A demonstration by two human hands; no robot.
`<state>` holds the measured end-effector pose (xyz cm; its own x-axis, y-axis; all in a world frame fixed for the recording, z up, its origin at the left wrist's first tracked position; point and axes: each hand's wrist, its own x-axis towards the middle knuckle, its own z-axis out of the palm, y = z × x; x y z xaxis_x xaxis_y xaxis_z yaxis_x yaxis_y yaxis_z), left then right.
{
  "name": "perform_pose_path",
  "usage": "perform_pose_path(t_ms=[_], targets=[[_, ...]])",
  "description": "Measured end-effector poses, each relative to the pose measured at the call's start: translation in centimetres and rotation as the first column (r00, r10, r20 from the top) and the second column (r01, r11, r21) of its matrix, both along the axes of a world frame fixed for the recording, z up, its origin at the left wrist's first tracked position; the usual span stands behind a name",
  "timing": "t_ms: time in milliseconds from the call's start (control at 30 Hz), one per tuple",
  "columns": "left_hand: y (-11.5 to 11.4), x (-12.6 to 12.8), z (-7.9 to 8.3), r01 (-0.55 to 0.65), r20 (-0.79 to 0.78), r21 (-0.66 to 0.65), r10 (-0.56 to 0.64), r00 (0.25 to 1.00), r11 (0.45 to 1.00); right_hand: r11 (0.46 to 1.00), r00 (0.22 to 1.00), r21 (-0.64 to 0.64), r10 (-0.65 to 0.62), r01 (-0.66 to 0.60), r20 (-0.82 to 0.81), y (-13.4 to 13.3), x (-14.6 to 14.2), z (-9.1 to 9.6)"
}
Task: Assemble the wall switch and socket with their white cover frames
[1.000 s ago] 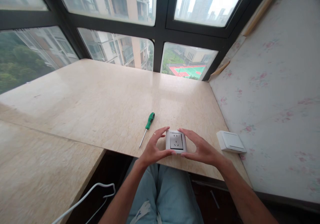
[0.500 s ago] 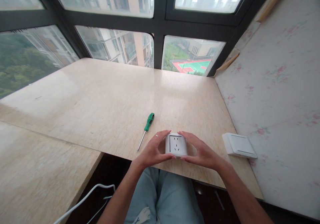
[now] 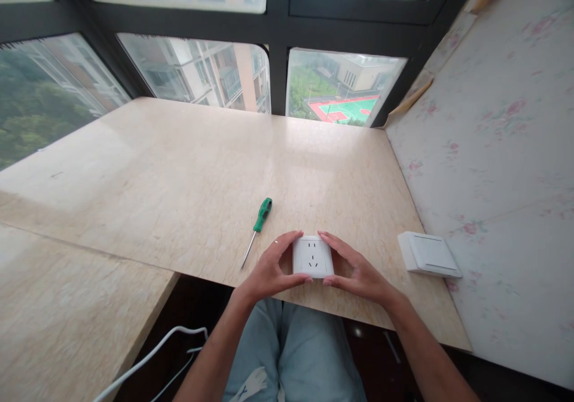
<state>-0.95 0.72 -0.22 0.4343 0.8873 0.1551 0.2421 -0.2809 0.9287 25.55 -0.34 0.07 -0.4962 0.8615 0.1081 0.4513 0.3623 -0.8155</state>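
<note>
Between my two hands is a white wall socket (image 3: 313, 257) with several slots in its face, at the front part of the countertop. My left hand (image 3: 273, 268) grips its left side, fingers on the far edge and thumb on the near edge. On the opposite side, my right hand (image 3: 356, 270) holds it the same way. The socket's underside is hidden. To the left of my left hand lies a screwdriver (image 3: 262, 215) with a green handle, its metal tip towards me.
A white switch box (image 3: 429, 254) stands at the right, by the flowered wall (image 3: 502, 168). The pale marbled countertop (image 3: 179, 174) reaches back to dark-framed windows (image 3: 278, 79). A white cable (image 3: 150, 354) hangs below the front edge at the left, near my legs (image 3: 291, 354).
The dark lines around the socket's face panel have gone, and the panel now looks flush with its frame. Both hands keep hold of it. The whole view has shifted slightly.
</note>
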Motion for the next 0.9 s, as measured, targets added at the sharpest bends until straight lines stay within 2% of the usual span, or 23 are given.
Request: perform_pose_path(t_ms=[133,300,600,900], targets=[[0.1,0.0,0.4,0.011,-0.019,-0.025,-0.011,1.0,1.0,1.0,1.0,-0.019,-0.005,0.004,-0.024,0.1,0.1,-0.2],[0.0,0.0,0.5,0.014,-0.062,-0.019,-0.015,0.998,1.0,0.999,1.0,-0.04,0.0,-0.001,-0.01,0.3,0.1,0.5],[-0.2,0.2,1.3,0.033,-0.146,0.013,-0.031,0.989,0.999,0.996,0.992,-0.092,0.023,-0.012,0.122,0.2,-0.7,3.1],[-0.1,0.2,1.2,0.071,-0.155,0.059,-0.061,0.986,0.996,0.996,0.978,-0.091,-0.001,0.02,0.208,0.0,-1.3,3.9]])
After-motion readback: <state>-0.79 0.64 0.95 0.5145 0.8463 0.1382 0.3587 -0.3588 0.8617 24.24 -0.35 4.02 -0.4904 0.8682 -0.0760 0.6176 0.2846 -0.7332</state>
